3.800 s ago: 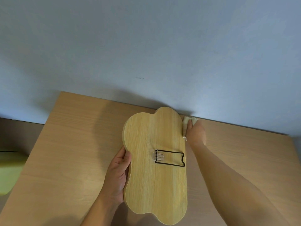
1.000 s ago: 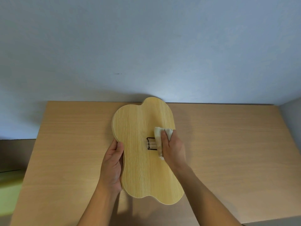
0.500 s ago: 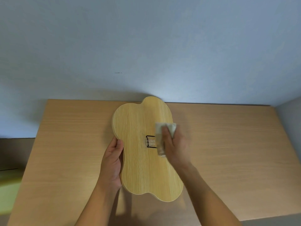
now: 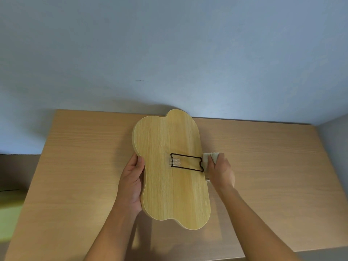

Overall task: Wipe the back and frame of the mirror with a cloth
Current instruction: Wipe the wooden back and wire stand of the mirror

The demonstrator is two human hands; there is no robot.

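Observation:
The mirror (image 4: 169,185) lies face down on the table, showing its wavy light-wood back with a black wire stand (image 4: 187,162) folded flat across the middle. My left hand (image 4: 131,183) grips the mirror's left edge at its narrow waist. My right hand (image 4: 220,172) is closed around a small whitish cloth (image 4: 210,159) and presses it against the mirror's right edge, just beside the end of the wire stand. The mirror glass is hidden underneath.
The wooden table (image 4: 263,166) stands against a pale blue wall (image 4: 169,53). Bare table surface stretches to both sides of the mirror. A yellow-green object (image 4: 9,213) shows past the table's left edge.
My right hand has slid the cloth rightwards, from over the wire stand on the back to the mirror's right edge, uncovering the stand. The left hand keeps its hold.

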